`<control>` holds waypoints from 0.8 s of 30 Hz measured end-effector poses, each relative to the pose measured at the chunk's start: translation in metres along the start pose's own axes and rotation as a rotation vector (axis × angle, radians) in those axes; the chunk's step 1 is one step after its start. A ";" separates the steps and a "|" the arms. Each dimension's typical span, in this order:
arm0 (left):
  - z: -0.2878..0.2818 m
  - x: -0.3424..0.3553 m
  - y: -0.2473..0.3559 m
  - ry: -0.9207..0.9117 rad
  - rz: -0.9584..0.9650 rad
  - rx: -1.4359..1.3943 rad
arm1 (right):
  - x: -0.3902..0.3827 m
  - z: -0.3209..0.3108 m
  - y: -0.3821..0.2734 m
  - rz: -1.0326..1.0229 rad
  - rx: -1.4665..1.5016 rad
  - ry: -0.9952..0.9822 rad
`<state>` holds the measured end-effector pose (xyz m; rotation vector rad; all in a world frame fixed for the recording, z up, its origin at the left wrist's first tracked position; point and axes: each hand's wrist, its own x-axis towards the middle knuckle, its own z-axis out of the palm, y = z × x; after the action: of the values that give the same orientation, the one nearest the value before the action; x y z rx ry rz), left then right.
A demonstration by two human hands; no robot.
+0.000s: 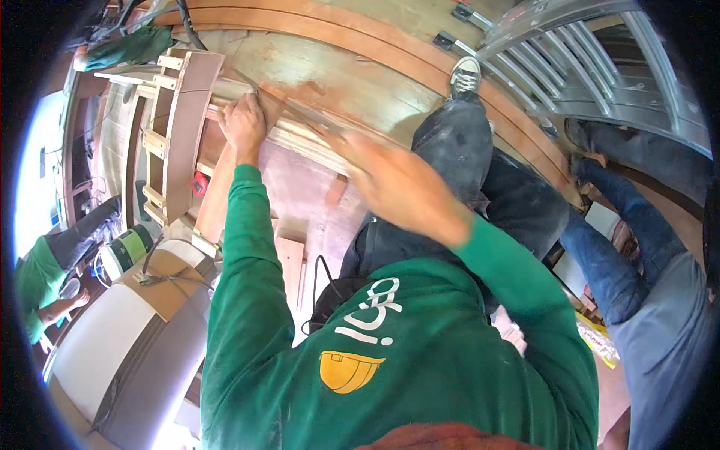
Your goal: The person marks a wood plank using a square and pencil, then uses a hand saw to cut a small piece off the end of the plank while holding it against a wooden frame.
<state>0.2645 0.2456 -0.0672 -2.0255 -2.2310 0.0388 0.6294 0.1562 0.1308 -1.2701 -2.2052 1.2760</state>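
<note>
My left hand is closed on a reddish-brown piece of wood, pressing it against a stack of pale boards. My right hand, smeared by motion, is wrapped round a long, narrow tool that looks like a handsaw. The tool slants up and left toward the wood beside my left hand. Blur hides its handle and teeth. Reddish dust lies scattered on the plywood just beyond.
A curved wooden frame stands left of my left hand, with a red tape measure near it. My sneaker rests by long curved boards. A metal ladder is at upper right. Other people stand at both sides.
</note>
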 end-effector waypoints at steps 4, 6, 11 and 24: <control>0.001 -0.009 0.001 0.058 0.006 -0.023 | -0.107 -0.054 -0.028 0.078 -0.003 0.006; 0.002 -0.016 0.001 0.071 0.012 0.003 | -0.104 -0.052 -0.026 0.102 -0.007 0.024; 0.000 -0.008 0.005 0.004 0.042 0.092 | 0.012 0.018 0.010 0.042 -0.070 -0.025; -0.004 -0.013 0.005 0.078 0.019 -0.021 | -0.113 -0.043 -0.036 0.108 -0.033 0.022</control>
<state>0.2714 0.2328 -0.0652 -2.0227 -2.1743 -0.0619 0.7005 0.0813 0.2028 -1.4263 -2.1778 1.2627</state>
